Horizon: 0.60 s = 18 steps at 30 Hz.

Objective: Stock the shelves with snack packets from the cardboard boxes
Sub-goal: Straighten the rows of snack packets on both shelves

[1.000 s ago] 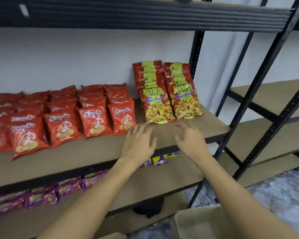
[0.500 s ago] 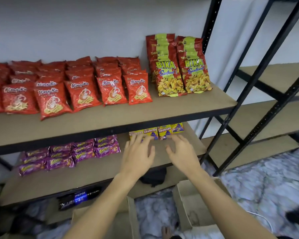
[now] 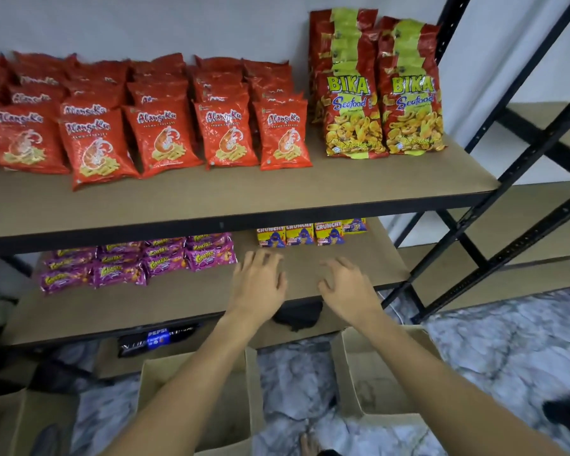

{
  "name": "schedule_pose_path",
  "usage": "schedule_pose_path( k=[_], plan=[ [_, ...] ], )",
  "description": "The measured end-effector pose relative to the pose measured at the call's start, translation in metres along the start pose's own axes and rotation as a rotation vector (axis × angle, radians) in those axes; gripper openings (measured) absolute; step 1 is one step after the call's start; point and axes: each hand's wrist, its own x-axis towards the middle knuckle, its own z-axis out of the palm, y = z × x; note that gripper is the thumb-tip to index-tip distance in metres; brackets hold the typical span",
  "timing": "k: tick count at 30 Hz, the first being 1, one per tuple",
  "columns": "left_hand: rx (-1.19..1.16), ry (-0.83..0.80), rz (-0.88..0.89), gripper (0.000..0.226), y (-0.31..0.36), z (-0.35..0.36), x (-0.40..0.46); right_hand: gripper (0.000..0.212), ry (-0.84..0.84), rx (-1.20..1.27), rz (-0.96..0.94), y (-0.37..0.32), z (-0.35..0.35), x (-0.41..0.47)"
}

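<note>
Rows of red prawn-cracker packets [image 3: 165, 136] and two stacks of Bika Seafood packets [image 3: 379, 93] stand on the upper shelf [image 3: 244, 199]. The lower shelf [image 3: 178, 301] carries purple snack packets [image 3: 139, 263] at the left and yellow Crunchy packets [image 3: 306, 233] at the back. My left hand [image 3: 260, 284] and my right hand [image 3: 349, 287] hover over the lower shelf's front, fingers spread, holding nothing. Two open cardboard boxes [image 3: 231, 399] [image 3: 366, 380] stand on the floor below my arms, with no packets showing in them.
Black metal shelf posts [image 3: 494, 205] rise at the right, with a second shelving unit [image 3: 540, 222] behind them. A dark Pepsi pack [image 3: 157, 339] lies under the lower shelf. Marbled flooring [image 3: 507, 353] spreads to the right. Another cardboard box [image 3: 23, 422] sits at the bottom left.
Both hands have dropped from the upper shelf's front edge to the lower shelf, still holding nothing. The view has tilted down, so the floor boxes show.
</note>
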Motion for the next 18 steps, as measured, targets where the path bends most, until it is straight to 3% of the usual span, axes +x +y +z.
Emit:
schedule_pose_path(
  k=[8, 18],
  plan=[
    [0.079, -0.011, -0.094, 0.047, -0.018, 0.062, 0.051, 0.045, -0.083, -0.069, -0.062, 0.051, 0.038, 0.068],
    [0.138, 0.043, -0.047, 0.066, -0.049, 0.214, 0.146, 0.054, 0.087, -0.099, -0.082, 0.139, 0.135, 0.180]
  ],
)
